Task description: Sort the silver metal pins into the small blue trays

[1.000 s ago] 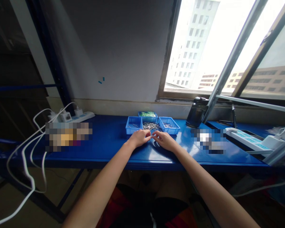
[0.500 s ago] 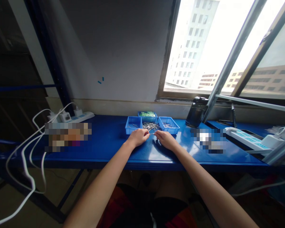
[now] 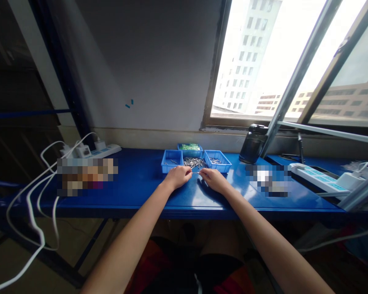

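Slim held rod (image 3: 195,172): metallic sheen. Heaped small parts (image 3: 194,162): shiny metal. Left tray (image 3: 167,168), right tray (image 3: 221,168): smooth plastic. Tabletop (image 3: 138,183): glossy. Far wall (image 3: 162,77): matt. Black flask (image 3: 252,145) at right: glossy.

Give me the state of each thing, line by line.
Thin metal piece: held between both hands
Left hand: pinching one end
Right hand: pinching the other end
Left blue bin: open, few pieces inside
Right blue bin: open, holding metal pieces
Metal pile: jumbled, between these bins
Green packets: in the rear bin
Black container: standing
Left power strip: plugs inserted
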### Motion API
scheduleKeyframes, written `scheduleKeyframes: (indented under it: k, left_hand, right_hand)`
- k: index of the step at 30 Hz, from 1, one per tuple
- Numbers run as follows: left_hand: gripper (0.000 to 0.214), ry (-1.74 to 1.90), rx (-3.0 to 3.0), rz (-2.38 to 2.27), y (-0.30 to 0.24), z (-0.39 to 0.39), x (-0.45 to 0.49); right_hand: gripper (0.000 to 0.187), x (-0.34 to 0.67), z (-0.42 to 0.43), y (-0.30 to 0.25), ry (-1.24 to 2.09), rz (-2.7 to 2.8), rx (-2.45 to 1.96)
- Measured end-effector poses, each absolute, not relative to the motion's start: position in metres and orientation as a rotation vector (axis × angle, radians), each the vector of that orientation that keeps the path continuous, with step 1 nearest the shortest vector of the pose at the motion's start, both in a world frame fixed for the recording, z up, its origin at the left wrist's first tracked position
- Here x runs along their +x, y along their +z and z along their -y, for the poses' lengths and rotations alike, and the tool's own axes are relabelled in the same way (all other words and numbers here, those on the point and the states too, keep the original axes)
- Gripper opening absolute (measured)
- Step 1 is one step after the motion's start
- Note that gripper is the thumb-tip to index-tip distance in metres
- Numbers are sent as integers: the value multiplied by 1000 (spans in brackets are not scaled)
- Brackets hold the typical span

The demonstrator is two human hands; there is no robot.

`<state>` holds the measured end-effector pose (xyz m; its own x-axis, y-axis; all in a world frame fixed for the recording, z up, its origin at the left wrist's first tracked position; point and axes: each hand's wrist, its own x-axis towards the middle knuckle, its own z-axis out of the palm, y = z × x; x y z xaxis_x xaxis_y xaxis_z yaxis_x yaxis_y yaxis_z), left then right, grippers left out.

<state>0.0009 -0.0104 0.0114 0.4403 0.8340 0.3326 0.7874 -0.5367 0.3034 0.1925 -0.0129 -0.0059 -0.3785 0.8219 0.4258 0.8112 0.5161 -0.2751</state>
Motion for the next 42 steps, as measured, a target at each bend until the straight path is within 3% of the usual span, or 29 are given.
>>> scheduleKeyframes:
  k: [14, 22, 29, 34, 38, 42]
  left_hand:
    - [16, 658, 2608, -1416, 14, 11, 0]
    - [33, 709, 2593, -1476, 12, 12, 0]
    - [36, 657, 2555, -1490, 16, 16, 3]
    - [26, 696, 2553, -1503, 16, 15, 3]
    - [29, 611, 2532, -1622, 15, 14, 2]
    - [32, 460, 2545, -1702, 13, 13, 2]
  right_hand:
    - [13, 192, 13, -6, 75, 2262, -1312]
    - [28, 192, 14, -4, 189, 2208, -1277]
    - [30, 192, 15, -3, 268, 2180, -1238]
    - [25, 195, 16, 3, 51, 2031, -1240]
    - [30, 211, 11, 4, -206, 1655, -1545]
    - [31, 222, 6, 3, -171, 1578, -1770]
